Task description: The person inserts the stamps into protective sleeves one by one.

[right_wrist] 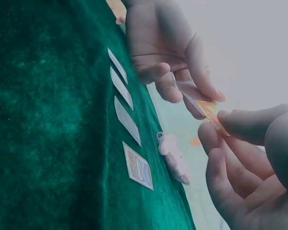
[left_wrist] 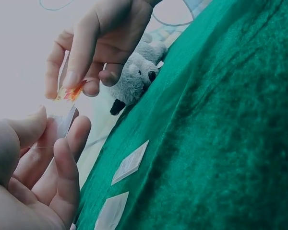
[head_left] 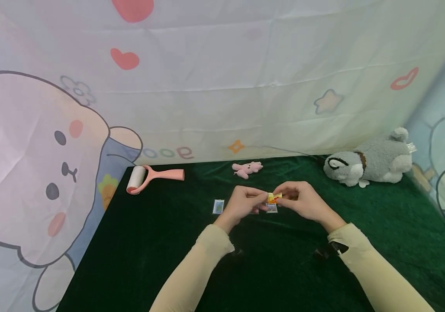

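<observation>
Above the green cloth, my left hand [head_left: 242,206] and right hand [head_left: 302,201] meet at a small yellow-orange card [head_left: 274,198]. Between its thumb and fingers, the left hand holds a clear plastic sleeve [left_wrist: 62,123]. My right hand pinches the card's orange end, which shows at the mouth of the sleeve [right_wrist: 186,90]. How far the card sits inside is hard to tell. Below the hands, several flat cards lie in a row on the cloth, among them a blue-green card [head_left: 218,207] at the left and a picture card [right_wrist: 139,165] at the right end; the hands partly cover the row in the head view.
A pink-handled lint roller [head_left: 166,174] lies at the back left. Behind the hands is a small pink plush toy [head_left: 247,169]. At the back right a grey plush animal [head_left: 374,162] lies on the cloth [head_left: 160,260], near the printed curtain [head_left: 222,108].
</observation>
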`<action>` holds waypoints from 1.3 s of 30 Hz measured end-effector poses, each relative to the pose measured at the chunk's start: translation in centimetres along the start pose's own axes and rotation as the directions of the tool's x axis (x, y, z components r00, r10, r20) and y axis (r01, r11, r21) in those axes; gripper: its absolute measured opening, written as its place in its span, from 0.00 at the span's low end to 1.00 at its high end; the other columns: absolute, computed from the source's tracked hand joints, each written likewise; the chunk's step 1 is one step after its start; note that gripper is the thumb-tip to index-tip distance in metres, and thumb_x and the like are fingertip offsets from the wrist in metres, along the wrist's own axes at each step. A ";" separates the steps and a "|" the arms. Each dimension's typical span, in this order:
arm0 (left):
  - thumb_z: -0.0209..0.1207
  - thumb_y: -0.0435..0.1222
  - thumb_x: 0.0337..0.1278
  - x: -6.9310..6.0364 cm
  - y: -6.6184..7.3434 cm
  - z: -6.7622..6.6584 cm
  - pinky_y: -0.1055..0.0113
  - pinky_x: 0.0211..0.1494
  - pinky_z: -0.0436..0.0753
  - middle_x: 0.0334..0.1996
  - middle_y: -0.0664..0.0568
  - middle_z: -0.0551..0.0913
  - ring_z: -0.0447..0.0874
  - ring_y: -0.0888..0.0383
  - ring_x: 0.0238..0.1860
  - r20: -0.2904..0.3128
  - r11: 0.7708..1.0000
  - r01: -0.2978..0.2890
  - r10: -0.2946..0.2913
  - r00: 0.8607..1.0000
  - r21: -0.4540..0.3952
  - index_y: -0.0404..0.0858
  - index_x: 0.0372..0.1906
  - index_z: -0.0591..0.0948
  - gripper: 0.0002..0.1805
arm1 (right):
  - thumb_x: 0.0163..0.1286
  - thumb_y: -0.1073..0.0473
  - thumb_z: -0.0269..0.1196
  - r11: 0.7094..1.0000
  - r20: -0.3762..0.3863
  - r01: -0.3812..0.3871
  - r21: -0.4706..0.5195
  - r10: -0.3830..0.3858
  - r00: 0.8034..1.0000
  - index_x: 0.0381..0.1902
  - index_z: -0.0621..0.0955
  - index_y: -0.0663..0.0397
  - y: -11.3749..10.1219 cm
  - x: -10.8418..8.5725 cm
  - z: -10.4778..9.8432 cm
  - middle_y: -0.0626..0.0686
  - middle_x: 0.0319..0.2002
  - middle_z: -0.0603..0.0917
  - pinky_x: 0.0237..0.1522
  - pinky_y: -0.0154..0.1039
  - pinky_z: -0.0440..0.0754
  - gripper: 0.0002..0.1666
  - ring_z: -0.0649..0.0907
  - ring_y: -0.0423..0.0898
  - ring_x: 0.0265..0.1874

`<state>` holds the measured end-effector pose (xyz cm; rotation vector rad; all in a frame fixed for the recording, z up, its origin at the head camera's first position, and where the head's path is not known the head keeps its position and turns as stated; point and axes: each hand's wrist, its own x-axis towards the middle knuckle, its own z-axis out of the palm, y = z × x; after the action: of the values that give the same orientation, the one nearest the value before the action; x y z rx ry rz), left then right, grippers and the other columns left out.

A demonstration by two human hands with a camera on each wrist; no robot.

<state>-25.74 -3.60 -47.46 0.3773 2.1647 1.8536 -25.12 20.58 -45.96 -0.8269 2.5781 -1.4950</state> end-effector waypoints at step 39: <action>0.78 0.41 0.56 -0.4 0.1 -0.5 0.65 0.30 0.86 0.51 0.55 0.87 0.85 0.60 0.27 0.120 0.894 -0.193 0.157 0.980 0.405 0.44 0.60 0.87 0.26 | 0.77 0.64 0.65 0.988 0.001 -0.101 0.115 0.101 0.995 0.49 0.85 0.62 0.4 -0.3 0.3 0.60 0.46 0.88 0.46 0.50 0.89 0.08 0.89 0.56 0.42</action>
<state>-25.59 -4.19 -47.31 0.7453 2.5304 1.4082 -24.97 20.67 -46.49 -0.6708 2.4685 -1.5994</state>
